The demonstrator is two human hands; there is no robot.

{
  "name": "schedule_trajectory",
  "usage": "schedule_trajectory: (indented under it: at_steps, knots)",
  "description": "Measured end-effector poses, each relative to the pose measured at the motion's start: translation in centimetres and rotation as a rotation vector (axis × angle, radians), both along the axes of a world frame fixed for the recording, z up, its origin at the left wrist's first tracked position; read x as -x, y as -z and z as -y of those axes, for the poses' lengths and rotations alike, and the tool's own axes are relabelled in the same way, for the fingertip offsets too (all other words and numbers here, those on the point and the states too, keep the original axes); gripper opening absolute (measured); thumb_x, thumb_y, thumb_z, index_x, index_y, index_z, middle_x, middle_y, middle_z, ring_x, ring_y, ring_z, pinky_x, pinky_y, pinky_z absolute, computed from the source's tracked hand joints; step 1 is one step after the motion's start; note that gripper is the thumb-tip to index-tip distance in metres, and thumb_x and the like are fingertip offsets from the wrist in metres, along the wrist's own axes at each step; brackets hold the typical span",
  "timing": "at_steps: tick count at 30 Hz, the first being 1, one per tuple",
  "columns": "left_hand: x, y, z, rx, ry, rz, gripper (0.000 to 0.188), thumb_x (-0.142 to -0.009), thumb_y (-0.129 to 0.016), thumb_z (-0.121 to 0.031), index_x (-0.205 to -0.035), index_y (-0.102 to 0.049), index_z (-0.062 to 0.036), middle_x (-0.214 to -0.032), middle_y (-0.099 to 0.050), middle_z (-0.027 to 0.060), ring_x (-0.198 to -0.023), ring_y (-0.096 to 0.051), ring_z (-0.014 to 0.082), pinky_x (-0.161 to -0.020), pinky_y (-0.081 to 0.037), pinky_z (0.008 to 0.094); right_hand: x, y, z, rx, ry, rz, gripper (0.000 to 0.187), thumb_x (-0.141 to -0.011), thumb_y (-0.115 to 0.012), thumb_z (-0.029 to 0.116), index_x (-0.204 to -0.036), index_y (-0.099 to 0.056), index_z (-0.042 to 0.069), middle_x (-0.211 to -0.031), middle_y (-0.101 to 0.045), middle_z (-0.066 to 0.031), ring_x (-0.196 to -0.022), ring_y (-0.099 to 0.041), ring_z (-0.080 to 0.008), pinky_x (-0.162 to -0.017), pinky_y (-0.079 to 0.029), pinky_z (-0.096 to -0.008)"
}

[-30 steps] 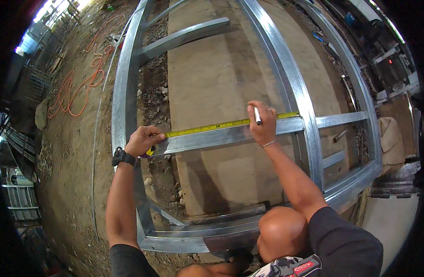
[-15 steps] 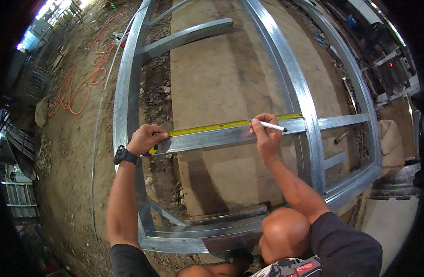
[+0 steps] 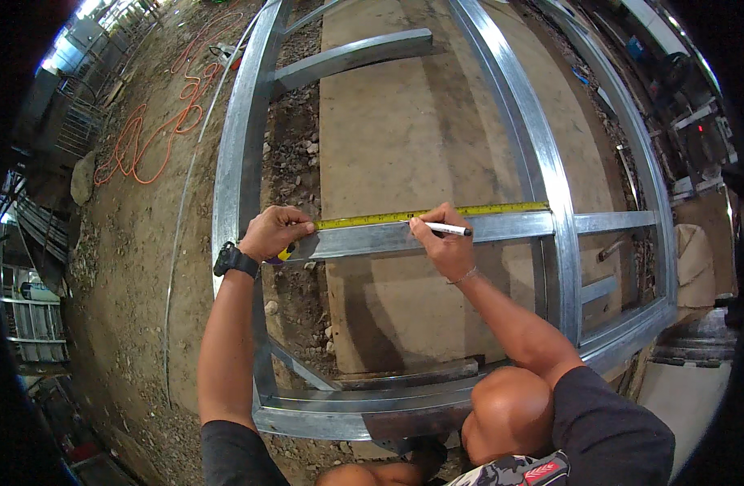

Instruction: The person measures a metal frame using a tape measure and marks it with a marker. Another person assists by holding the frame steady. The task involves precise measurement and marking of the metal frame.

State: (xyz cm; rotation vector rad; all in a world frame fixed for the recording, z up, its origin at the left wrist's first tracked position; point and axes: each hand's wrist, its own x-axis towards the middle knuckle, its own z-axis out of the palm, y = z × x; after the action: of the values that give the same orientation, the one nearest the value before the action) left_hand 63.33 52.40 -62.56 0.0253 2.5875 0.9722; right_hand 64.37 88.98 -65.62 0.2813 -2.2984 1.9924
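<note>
A yellow tape measure [image 3: 356, 221] is stretched along the upper edge of a silvery metal crossbar [image 3: 501, 228], its far end against the middle rail [image 3: 550, 146]. My left hand [image 3: 270, 233], with a black watch at the wrist, pinches the blade near the left rail. Part of the tape's yellow and dark case shows beneath that hand. Between the fingers of my right hand [image 3: 446, 249] is a white marker [image 3: 449, 229], its black end pointing right. The marker's other end is at the tape's lower edge, partly hidden by my fingers.
The welded metal frame's left rail [image 3: 236, 162] and right rail [image 3: 631, 138] run away from me. A tan board [image 3: 380, 146] lies beneath. An orange cord [image 3: 157, 138] coils on the dirt floor at left. A short stub bar [image 3: 356, 58] juts inward farther off.
My right hand has moved left along the tape and turned the marker flatter, its writing end now down at the tape's edge. My left hand keeps its hold. The whole view has shifted slightly.
</note>
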Motion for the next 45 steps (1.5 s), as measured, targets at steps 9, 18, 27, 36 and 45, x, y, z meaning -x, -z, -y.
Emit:
schedule_trajectory:
  at_steps: [9,18,27,36,45]
  knots:
    - [-0.2,-0.3,-0.4,0.010,0.007,-0.029,0.032,-0.095,-0.081,-0.042,-0.111,-0.084,-0.0141,-0.103,-0.081,0.0088,-0.098,-0.077,0.0274,-0.087,-0.057,0.0409,3.5,-1.9,-4.3,0.566,0.304,0.114,0.020,-0.098,-0.078,0.005,-0.095,-0.058,0.005,-0.078,-0.073,-0.0126,-0.056,-0.058,-0.0101,-0.052,-0.048,-0.0262]
    - [-0.2,-1.1,-0.9,0.018,-0.024,-0.006,0.025,-0.097,-0.082,-0.025,-0.109,-0.083,-0.0036,-0.097,-0.078,0.0083,-0.093,-0.073,0.0180,-0.086,-0.055,0.0361,1.4,-0.5,-4.6,0.516,0.250,0.177,0.021,-0.098,-0.077,0.005,-0.092,-0.058,0.006,-0.078,-0.073,-0.0117,-0.056,-0.059,-0.0083,-0.051,-0.047,-0.0251]
    - [-0.2,-0.4,-0.5,-0.037,-0.047,0.015,0.024,-0.099,-0.081,-0.024,-0.106,-0.082,-0.0014,-0.096,-0.077,0.0067,-0.092,-0.071,0.0151,-0.085,-0.055,0.0353,0.5,1.1,-5.2,0.320,0.185,0.148,0.023,-0.096,-0.078,0.007,-0.090,-0.056,0.007,-0.074,-0.072,-0.0060,-0.059,-0.058,-0.0043,-0.051,-0.045,-0.0225]
    - [-0.1,-0.1,-0.2,0.001,-0.007,-0.014,0.030,-0.095,-0.082,-0.040,-0.111,-0.085,-0.0148,-0.100,-0.081,0.0088,-0.096,-0.077,0.0263,-0.086,-0.058,0.0408,0.0,0.1,-3.4,0.254,0.138,0.109,0.023,-0.095,-0.079,0.006,-0.088,-0.058,0.006,-0.077,-0.073,-0.0058,-0.066,-0.065,-0.0072,-0.061,-0.053,-0.0258]
    - [0.0,0.1,0.4,0.074,0.012,-0.001,0.039,-0.093,-0.082,-0.050,-0.112,-0.085,-0.0172,-0.106,-0.081,0.0115,-0.104,-0.076,0.0311,-0.091,-0.057,0.0426,-0.7,-0.4,1.0,0.045,-0.053,0.028,0.019,-0.096,-0.082,0.011,-0.096,-0.065,0.004,-0.079,-0.069,-0.0005,-0.072,-0.061,-0.0046,-0.063,-0.051,-0.0261]
